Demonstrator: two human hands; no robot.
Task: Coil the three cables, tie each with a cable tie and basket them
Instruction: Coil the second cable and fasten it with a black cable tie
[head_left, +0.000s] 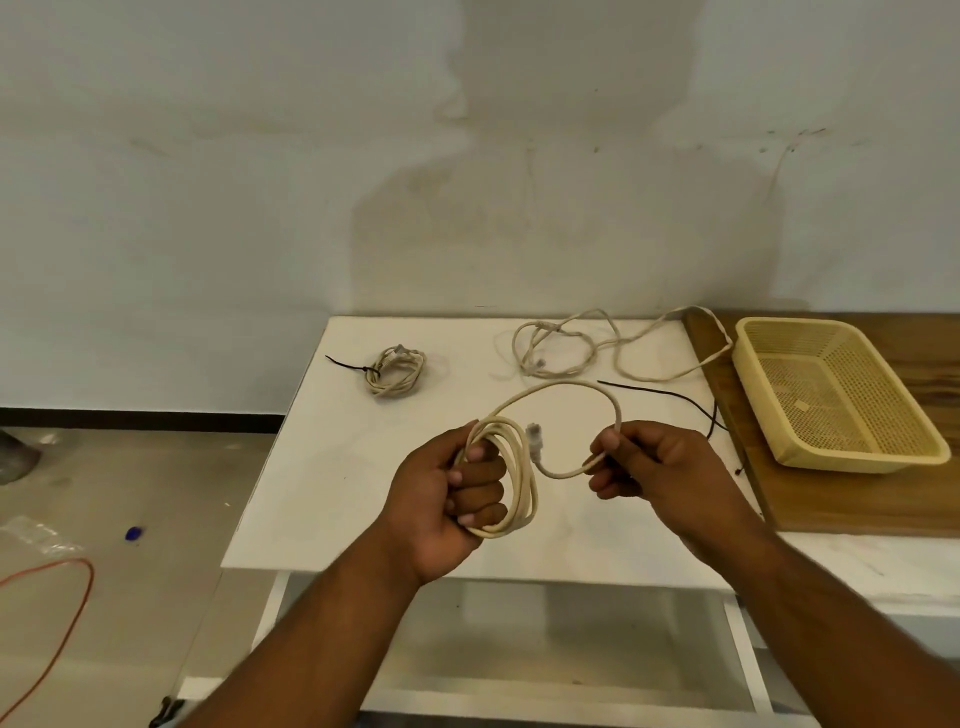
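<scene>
My left hand (447, 493) grips a coil of cream cable (514, 478) above the white table (322, 467). My right hand (649, 462) pinches the same cable's loose end, which arcs up between the hands; a clear plug hangs beside the coil. At the back left lies a coiled cream cable (395, 371) bound with a black tie. A loose, uncoiled cream cable (597, 348) sprawls at the back right. A black cable tie (670, 397) lies beyond my right hand. The yellow mesh basket (831, 457) holds no cables.
The basket stands on a wooden board (857, 499) at the table's right. A white wall rises behind the table. On the floor at left lie an orange cord (67, 608), a blue bit and clear plastic.
</scene>
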